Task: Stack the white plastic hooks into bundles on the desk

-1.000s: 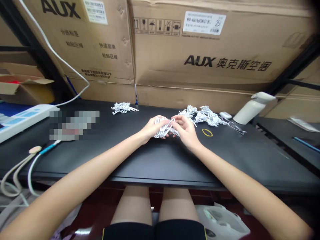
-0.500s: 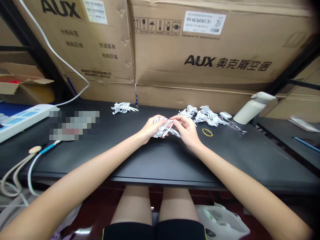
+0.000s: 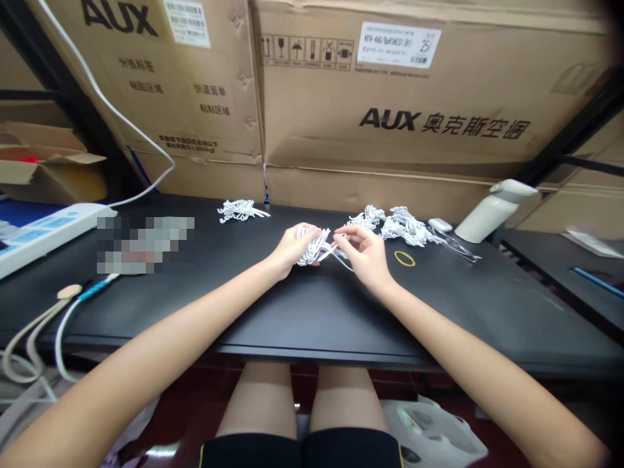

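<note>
My left hand (image 3: 293,250) is wrapped round a bundle of thin white strands (image 3: 312,251) with bent, looped ends, held above the black table. The thumb and fingers of my right hand (image 3: 364,255) are closed in a pinch on white strands at the bundle's right end, where loose ends fan out. Beyond my right hand lie piles of similar white strands (image 3: 409,229). A smaller pile of white strands (image 3: 240,210) sits further back on the left. To the right of my right hand, a yellow rubber band (image 3: 404,259) lies flat.
Large cardboard boxes (image 3: 312,140) stand along the table's back. On the right are a white bottle (image 3: 493,213), a small white case (image 3: 440,225) and glasses (image 3: 458,247). A power strip (image 3: 53,233) and cables occupy the left; a pixelated patch hides something there.
My right fingers have shifted slightly at the bundle's right end, and the strands there are drawn a little away from the rest. My left hand keeps its grip.
</note>
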`<move>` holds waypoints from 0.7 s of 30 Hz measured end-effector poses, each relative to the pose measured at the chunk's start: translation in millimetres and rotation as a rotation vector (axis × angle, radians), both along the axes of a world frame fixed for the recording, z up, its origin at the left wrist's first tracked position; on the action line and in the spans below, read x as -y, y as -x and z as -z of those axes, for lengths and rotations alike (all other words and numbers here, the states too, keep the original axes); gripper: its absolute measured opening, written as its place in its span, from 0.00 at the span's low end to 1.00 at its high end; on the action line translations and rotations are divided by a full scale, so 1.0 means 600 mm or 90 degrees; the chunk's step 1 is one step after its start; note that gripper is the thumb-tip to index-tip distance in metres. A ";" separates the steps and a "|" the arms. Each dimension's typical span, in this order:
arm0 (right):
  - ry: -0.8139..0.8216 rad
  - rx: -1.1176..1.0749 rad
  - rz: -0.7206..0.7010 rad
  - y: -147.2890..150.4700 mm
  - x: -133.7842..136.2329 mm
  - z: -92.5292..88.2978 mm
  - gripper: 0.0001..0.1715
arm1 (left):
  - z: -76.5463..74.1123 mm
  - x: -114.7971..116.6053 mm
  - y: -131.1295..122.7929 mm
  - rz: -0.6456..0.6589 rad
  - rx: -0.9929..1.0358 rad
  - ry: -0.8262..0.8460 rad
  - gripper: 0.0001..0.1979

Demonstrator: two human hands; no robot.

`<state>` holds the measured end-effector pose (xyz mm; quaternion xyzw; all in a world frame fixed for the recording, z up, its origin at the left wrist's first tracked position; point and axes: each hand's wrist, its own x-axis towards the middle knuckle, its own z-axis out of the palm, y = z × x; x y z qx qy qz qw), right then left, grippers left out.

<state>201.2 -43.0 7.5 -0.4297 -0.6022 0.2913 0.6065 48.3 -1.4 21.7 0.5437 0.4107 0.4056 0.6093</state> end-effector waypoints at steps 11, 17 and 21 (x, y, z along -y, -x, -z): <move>-0.009 -0.053 0.068 -0.006 -0.005 -0.002 0.13 | 0.000 -0.011 0.005 -0.060 0.062 0.068 0.09; 0.028 -0.143 0.096 -0.007 -0.008 -0.005 0.13 | -0.004 -0.013 0.007 -0.102 0.092 0.107 0.07; 0.065 -0.229 0.107 -0.010 -0.011 -0.009 0.13 | -0.005 -0.016 0.008 -0.128 0.128 0.133 0.09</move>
